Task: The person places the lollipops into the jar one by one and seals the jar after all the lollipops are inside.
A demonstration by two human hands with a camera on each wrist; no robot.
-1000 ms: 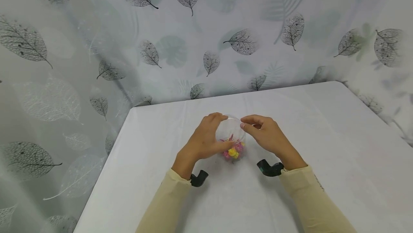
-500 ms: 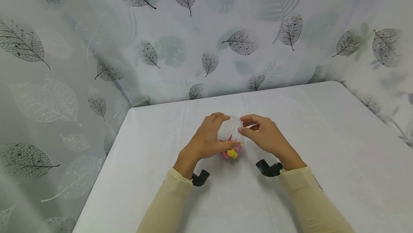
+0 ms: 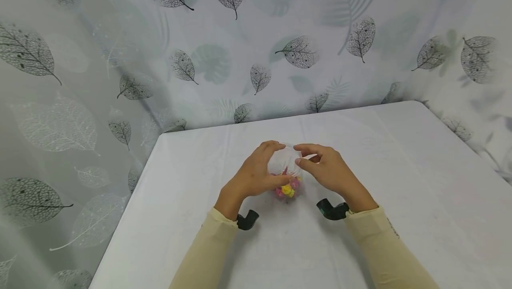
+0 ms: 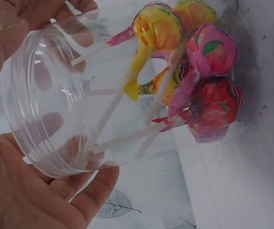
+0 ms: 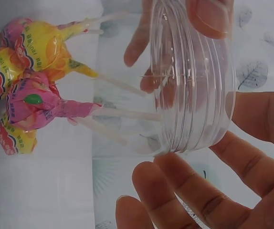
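A clear plastic jar [image 5: 132, 143] stands upright on the table beneath both hands. Inside it several wrapped lollipops [image 3: 288, 190] lie heads down, in yellow, pink and red wrappers, their white sticks pointing up. A clear, ridged screw lid [image 5: 213, 76] sits at the jar's mouth. My left hand [image 3: 250, 174] grips the jar near its neck, thumb in front and fingers round the far side. Curved around the lid's right edge are the thumb and fingers of my right hand [image 3: 326, 164]. The left wrist view shows the lollipop with a red wrapper [image 4: 218, 102] near the jar's bottom.
A white cloth covers the table [image 3: 400, 182]. Behind it and to the left hangs a pale curtain [image 3: 224, 89] printed with grey leaves. Black wrist mounts [image 3: 334, 210] jut inward from both cuffs.
My right hand's fingers have shifted slightly left along the lid's edge. The left hand keeps its hold, and the jar stays in nearly the same place.
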